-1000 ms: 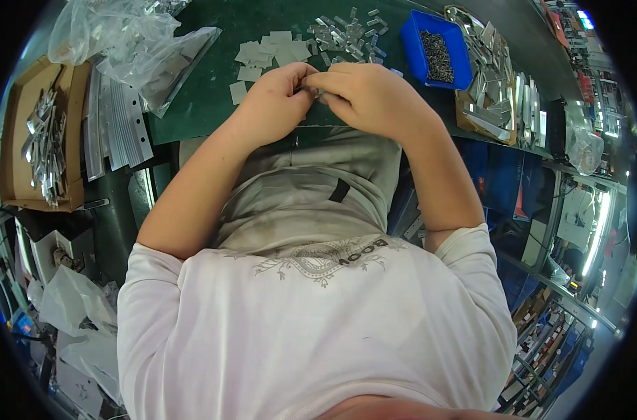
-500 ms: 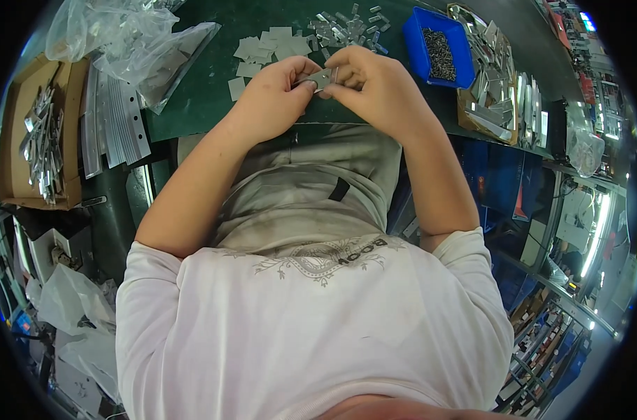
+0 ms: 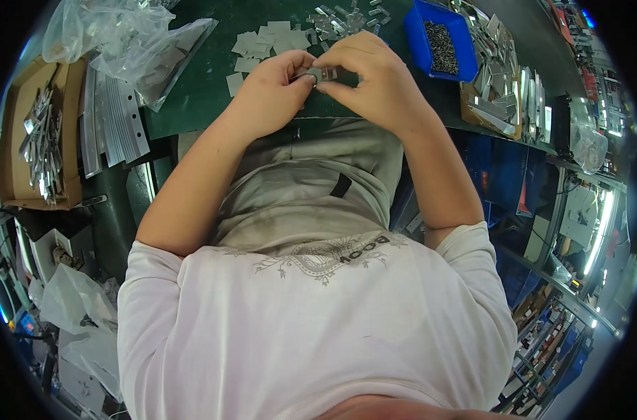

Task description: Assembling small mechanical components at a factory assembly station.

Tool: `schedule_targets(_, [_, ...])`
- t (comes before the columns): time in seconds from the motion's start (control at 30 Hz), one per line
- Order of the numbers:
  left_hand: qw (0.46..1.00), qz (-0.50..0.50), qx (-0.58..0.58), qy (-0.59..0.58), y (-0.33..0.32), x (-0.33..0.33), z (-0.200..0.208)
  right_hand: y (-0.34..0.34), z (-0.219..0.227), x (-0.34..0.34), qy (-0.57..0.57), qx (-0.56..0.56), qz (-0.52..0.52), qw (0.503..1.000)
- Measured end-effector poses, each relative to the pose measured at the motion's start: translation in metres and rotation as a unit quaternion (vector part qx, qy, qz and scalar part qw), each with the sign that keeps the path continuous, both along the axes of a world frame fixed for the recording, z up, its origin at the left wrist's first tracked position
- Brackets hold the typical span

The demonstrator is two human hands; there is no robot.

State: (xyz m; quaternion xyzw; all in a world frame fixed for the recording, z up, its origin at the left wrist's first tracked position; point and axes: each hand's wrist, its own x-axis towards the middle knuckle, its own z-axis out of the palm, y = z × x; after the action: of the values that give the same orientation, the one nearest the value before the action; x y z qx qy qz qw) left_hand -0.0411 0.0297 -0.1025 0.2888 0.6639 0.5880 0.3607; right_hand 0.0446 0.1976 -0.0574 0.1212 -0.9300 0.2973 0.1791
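Observation:
A small flat metal piece sits between my two hands just above the green table's near edge. My left hand is closed, with thumb and index finger pinching the piece from its left side. My right hand arches over from the right; its thumb and index fingertips meet at the piece. Its other fingers are largely hidden behind the index finger. Beyond my left hand lie several thin square metal plates, overlapping. Past my right hand is a scatter of small shiny metal parts.
A blue bin of small fasteners stands right of my right hand. A carton of metal strips is beyond it. At left are plastic bags, perforated metal strips and a cardboard box of metal pieces.
My right hand's index finger has risen and arched, and its fingertips have shifted left along the piece. My left hand keeps its pinch almost unmoved.

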Motion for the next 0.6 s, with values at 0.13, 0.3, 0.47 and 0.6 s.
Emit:
schedule_targets(0.13, [1.000, -0.003, -0.022, -0.013, -0.001, 0.000, 0.006, 0.006, -0.006, -0.001, 0.002, 0.027, 0.002, 1.000])
schedule_targets(0.3, [0.999, -0.007, -0.034, 0.005, -0.001, 0.001, 0.012, 0.009, -0.009, -0.001, 0.043, 0.045, 0.000, 0.998])
schedule_targets(0.47, [1.000, -0.001, -0.011, -0.007, 0.000, 0.001, 0.007, 0.010, -0.009, -0.001, 0.039, 0.028, -0.003, 0.999])
schedule_targets(0.6, [1.000, 0.000, 0.001, -0.005, 0.000, 0.001, 0.003, 0.010, -0.010, -0.002, 0.022, 0.020, -0.003, 1.000])
